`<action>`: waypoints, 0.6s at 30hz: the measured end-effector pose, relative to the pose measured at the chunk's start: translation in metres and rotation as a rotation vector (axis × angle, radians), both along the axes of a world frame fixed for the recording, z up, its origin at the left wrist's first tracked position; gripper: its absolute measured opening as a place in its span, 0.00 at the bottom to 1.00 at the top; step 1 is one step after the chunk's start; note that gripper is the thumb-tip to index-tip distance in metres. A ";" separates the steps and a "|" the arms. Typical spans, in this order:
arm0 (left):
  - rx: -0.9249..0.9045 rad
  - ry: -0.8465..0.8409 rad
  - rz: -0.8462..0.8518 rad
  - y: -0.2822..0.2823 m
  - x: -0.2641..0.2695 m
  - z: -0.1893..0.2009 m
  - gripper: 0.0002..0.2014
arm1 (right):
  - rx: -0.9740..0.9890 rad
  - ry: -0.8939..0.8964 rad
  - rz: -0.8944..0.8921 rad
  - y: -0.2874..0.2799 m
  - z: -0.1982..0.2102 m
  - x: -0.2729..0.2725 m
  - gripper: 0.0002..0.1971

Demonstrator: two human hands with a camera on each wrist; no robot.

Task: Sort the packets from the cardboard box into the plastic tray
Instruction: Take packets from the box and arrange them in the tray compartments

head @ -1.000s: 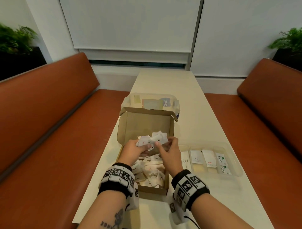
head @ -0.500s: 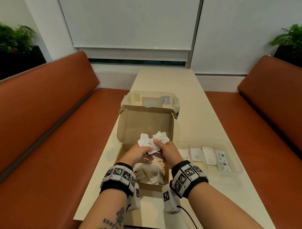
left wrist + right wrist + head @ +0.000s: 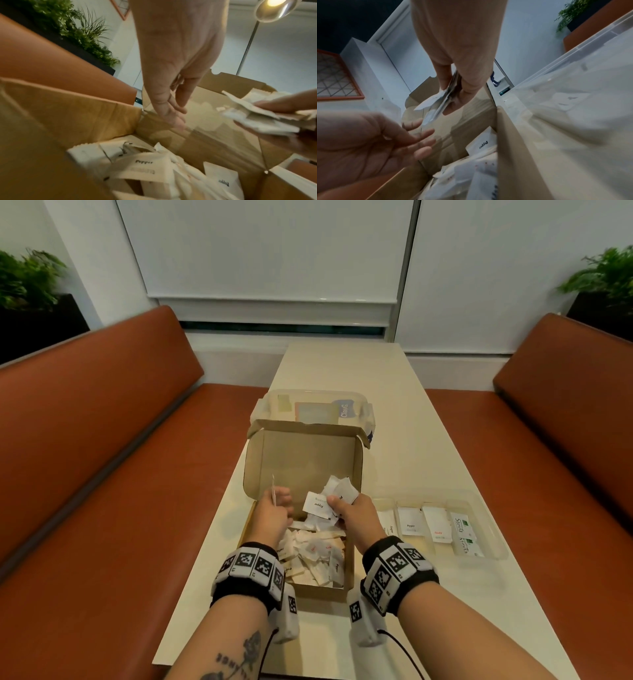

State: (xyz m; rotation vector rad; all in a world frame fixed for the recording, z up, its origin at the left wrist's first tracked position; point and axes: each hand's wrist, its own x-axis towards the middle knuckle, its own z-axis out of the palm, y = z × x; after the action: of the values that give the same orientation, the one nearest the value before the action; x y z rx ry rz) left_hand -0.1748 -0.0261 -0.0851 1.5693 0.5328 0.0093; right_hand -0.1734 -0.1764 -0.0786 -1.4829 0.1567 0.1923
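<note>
The open cardboard box (image 3: 350,563) stands in front of me, its near half full of loose white packets (image 3: 310,556). Above the box my right hand (image 3: 337,505) grips a fanned bunch of white packets (image 3: 337,494), one marked Pepper. The right wrist view shows that bunch (image 3: 436,104) pinched between thumb and fingers. To its left my left hand (image 3: 279,498) holds a single thin packet (image 3: 273,489), seen edge-on, apart from the bunch. The clear plastic tray (image 3: 496,542) lies right of the box, with sorted packets in its compartments, among them Pepper (image 3: 410,522) and Stevia (image 3: 463,529).
A clear lidded plastic container (image 3: 315,407) stands just behind the box's raised lid (image 3: 301,460). The narrow cream table (image 3: 394,392) runs away from me between two orange benches (image 3: 102,440). Planters stand in both far corners.
My hands, both on the bunch a second ago, have drawn apart. The left hand has moved left with one packet; the right hand keeps the bunch above the box.
</note>
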 end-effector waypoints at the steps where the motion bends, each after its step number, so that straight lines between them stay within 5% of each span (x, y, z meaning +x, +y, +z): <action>1: -0.015 0.004 0.012 0.001 -0.001 -0.001 0.19 | 0.012 -0.001 -0.002 0.000 0.001 0.001 0.05; 7: -0.359 0.010 0.050 -0.007 0.002 0.008 0.15 | 0.038 -0.014 -0.003 0.000 0.005 0.005 0.07; 10: -0.478 -0.009 0.043 -0.012 0.000 0.013 0.04 | 0.032 -0.017 0.012 0.001 0.004 0.007 0.07; 15: -0.745 0.060 -0.133 -0.017 0.002 0.014 0.25 | -0.048 -0.080 0.097 0.008 0.005 0.011 0.07; 18: -0.667 0.046 -0.243 -0.021 0.002 0.013 0.21 | -0.227 -0.189 0.151 0.014 0.005 0.011 0.08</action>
State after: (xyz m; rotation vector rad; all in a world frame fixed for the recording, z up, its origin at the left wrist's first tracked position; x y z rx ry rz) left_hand -0.1727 -0.0468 -0.0717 0.9702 0.3266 -0.3563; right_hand -0.1624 -0.1628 -0.0734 -1.7314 -0.0893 0.1586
